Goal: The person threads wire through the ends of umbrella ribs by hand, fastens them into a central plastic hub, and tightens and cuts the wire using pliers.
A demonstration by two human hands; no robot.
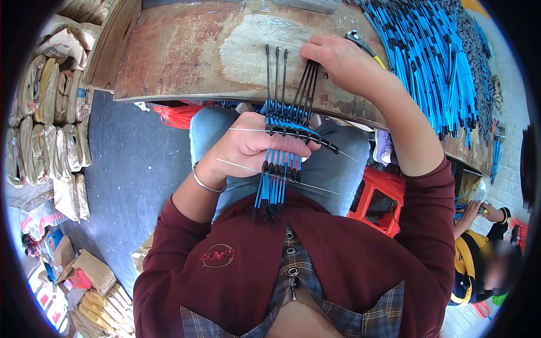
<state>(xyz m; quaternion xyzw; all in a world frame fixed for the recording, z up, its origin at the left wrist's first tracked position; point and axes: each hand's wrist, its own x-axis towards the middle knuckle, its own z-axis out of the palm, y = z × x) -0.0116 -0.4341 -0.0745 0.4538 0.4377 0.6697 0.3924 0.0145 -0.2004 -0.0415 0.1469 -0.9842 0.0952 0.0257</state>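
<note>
My left hand [251, 138] is closed around a bundle of thin blue rods [273, 194] with black fittings and black ends. Two thin metal wires [245, 164] cross the bundle, one above and one below my fingers, running through rows of black joints. Several slim black rods [269, 73] stick up from the upper row, fanned into two groups. At the table's front edge my right hand [332, 59] pinches the tops of the right-hand group of black rods. Its fingertips partly hide those tops.
Small clear pins [282, 31] lie scattered on the worn wooden table [174, 45]. Yellow-handled pliers [363, 48] rest beside a large heap of blue and black rods [425, 62]. A red stool [380, 191] stands right of my lap; another person's hand [470, 211] shows farther right. Sacks [48, 149] are stacked left.
</note>
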